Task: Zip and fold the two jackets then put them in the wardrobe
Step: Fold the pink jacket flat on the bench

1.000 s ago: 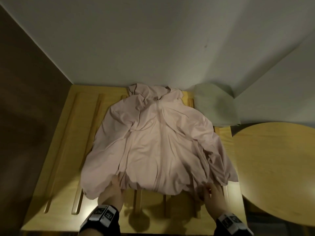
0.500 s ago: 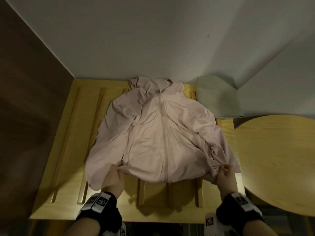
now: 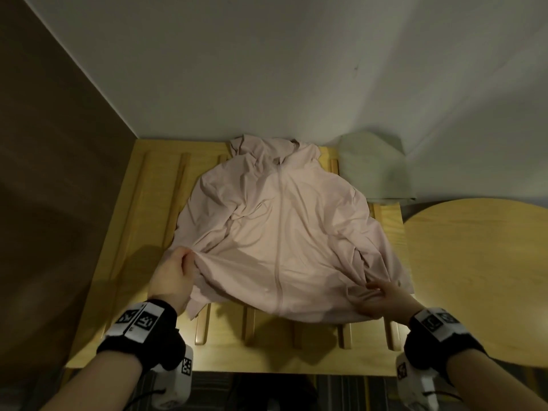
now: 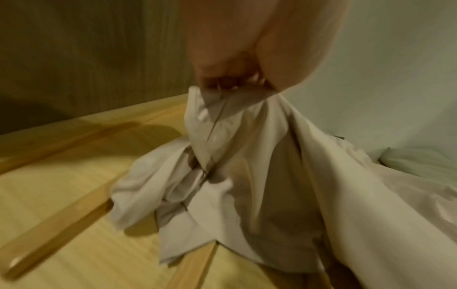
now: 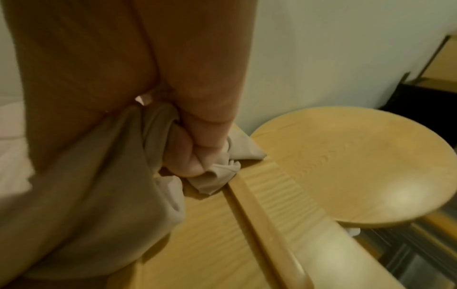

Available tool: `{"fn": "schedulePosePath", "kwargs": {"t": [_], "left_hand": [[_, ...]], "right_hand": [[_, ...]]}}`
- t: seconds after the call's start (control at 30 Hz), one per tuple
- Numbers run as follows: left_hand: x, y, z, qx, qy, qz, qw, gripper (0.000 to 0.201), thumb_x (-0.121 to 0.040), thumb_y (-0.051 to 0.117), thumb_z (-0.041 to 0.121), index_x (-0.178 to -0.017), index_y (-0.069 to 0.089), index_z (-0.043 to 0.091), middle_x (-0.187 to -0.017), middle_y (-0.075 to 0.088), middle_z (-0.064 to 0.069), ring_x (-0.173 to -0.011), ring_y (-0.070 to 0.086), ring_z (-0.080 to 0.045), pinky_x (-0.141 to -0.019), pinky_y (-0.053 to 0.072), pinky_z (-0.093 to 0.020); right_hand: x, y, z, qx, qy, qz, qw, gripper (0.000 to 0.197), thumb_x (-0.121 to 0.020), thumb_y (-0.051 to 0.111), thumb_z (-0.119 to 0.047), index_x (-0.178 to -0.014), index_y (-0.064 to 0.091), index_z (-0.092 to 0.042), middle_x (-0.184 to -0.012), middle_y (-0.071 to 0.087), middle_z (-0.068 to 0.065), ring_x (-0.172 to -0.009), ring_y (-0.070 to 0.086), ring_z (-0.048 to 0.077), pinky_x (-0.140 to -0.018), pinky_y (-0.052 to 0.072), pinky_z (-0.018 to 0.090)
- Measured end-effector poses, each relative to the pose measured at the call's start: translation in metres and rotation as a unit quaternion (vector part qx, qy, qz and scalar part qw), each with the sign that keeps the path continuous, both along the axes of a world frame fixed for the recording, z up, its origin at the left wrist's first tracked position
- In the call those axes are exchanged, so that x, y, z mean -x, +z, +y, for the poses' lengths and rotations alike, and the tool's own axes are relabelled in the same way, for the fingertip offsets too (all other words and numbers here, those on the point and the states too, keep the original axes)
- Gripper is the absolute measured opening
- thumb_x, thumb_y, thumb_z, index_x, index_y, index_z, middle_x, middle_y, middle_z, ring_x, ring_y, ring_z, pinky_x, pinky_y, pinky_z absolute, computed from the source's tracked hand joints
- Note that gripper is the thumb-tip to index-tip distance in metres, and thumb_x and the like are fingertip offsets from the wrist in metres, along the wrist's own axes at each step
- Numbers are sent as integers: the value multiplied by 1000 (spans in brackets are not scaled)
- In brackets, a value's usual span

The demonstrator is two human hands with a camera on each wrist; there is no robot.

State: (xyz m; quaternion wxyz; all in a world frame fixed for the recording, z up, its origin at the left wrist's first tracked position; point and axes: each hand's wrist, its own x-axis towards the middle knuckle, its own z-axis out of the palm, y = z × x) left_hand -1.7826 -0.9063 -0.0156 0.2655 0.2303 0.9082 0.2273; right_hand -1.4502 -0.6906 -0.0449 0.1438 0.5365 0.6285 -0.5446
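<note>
A pale pink zipped jacket (image 3: 281,226) lies front up on the slatted wooden platform (image 3: 142,221), hood toward the wall. My left hand (image 3: 175,277) pinches its lower left hem and holds it lifted; in the left wrist view the fabric (image 4: 247,166) hangs from the fingers (image 4: 230,78). My right hand (image 3: 382,298) grips the bunched lower right hem, seen close as cloth (image 5: 153,136) wrapped in curled fingers (image 5: 197,152). A folded pale green jacket (image 3: 373,170) sits at the back right corner against the wall.
A round wooden table (image 3: 480,268) stands to the right, touching the platform's edge. A dark brown panel (image 3: 53,188) bounds the left side and a white wall (image 3: 267,69) the back. Raised wooden slats (image 3: 201,327) run along the platform.
Both hands have lifted the jacket's lower hem off the platform and pulled it outward and toward me, stretching the front smoother. The green jacket has not moved.
</note>
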Motion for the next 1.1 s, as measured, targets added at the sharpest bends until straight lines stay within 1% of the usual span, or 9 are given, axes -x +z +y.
{"fn": "schedulePosePath", "kwargs": {"t": [0.1,0.23,0.37,0.47,0.6,0.7,0.83,0.97,1.1], "left_hand": [[-1,7,1,-10,1,38,999,26,-99,36,16,-110,55,3,-107,54,-20,-99,51,-36,-80,43,-39],[-9,5,-2,-8,62,-13,998,31,-100,33,20,-117,51,1,-104,59,-22,-97,56,-37,-83,45,-40],[-14,0,-8,-39,30,-42,998,29,-99,39,17,-105,56,-5,-78,56,-13,-72,52,-26,-55,35,-29],[-13,-2,-14,-1,-18,-115,993,26,-93,53,33,-96,58,7,-72,55,-1,-59,52,-15,-39,37,-16],[-4,-1,-23,159,-126,-152,967,25,-77,73,40,-77,57,21,-71,56,5,-66,52,-9,-47,34,-15],[2,-4,-36,183,-143,-130,964,25,-83,68,28,-67,52,17,-68,52,1,-72,52,-19,-53,32,-23],[-1,-9,-48,100,-27,-133,986,17,-97,45,22,-87,44,9,-72,47,-7,-71,49,-24,-55,30,-29],[-6,-16,-54,54,59,-178,981,26,-99,41,27,-105,45,2,-92,57,-19,-88,57,-33,-75,46,-37],[-12,-17,-55,76,54,-186,978,36,-96,47,35,-113,50,4,-84,58,-14,-70,56,-27,-52,38,-28]], "right_hand": [[-2,-1,4,-94,30,-61,993,12,-88,59,-13,-88,67,-3,-76,62,7,-78,56,20,-66,46,23],[-4,-1,4,-147,-68,-25,986,19,-95,49,-20,-105,63,-10,-105,62,15,-100,54,29,-82,40,33],[1,0,5,-204,-140,-6,969,24,-97,44,-17,-104,59,1,-105,60,24,-103,54,37,-86,41,41],[5,-1,6,-198,-160,-11,967,30,-98,42,-20,-114,58,0,-115,58,24,-109,52,39,-95,42,45],[10,1,7,-166,-139,-33,976,42,-96,41,-34,-128,52,-9,-131,51,21,-120,47,38,-104,36,50],[9,8,3,-118,-132,0,984,52,-90,50,-47,-133,49,-17,-139,46,14,-127,42,34,-108,33,50],[6,22,-3,16,-101,65,993,62,-76,75,-27,-130,50,-11,-129,55,14,-122,49,33,-105,39,51],[3,29,-6,18,-35,21,999,69,-77,73,-7,-138,42,-11,-136,46,16,-125,44,33,-107,36,48],[-3,25,-8,-80,-39,-40,995,53,-82,66,-8,-133,50,-11,-133,51,18,-122,46,32,-101,39,36]]}}
